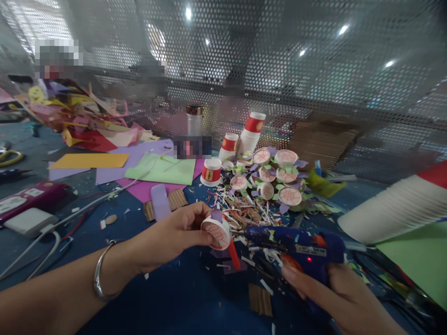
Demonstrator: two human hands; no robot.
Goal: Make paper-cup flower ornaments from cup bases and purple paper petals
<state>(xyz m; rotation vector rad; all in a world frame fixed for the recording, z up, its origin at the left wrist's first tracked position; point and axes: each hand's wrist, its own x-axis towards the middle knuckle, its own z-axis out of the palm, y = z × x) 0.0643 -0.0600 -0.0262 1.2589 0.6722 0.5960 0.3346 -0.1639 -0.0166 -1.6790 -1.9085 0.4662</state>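
The left hand (188, 228) pinched the paper disc (218, 235) at its edge, above the surface (181, 288); the right hand (335, 291) gripped the glue gun (291, 239), nozzle (239, 231) just beside the disc. The disc seemed light and easily crushed, its rim the safer hold.

Cannot fully see the grip of the gun (295, 238) inside the right hand (344, 298) at lower right, fingertips of the left hand (181, 228) behind the disc (217, 233) at centre, or the cup stack (391, 211) beyond the right edge, nor make out blurred shapes (151, 80) through the mesh (244, 60) at top.
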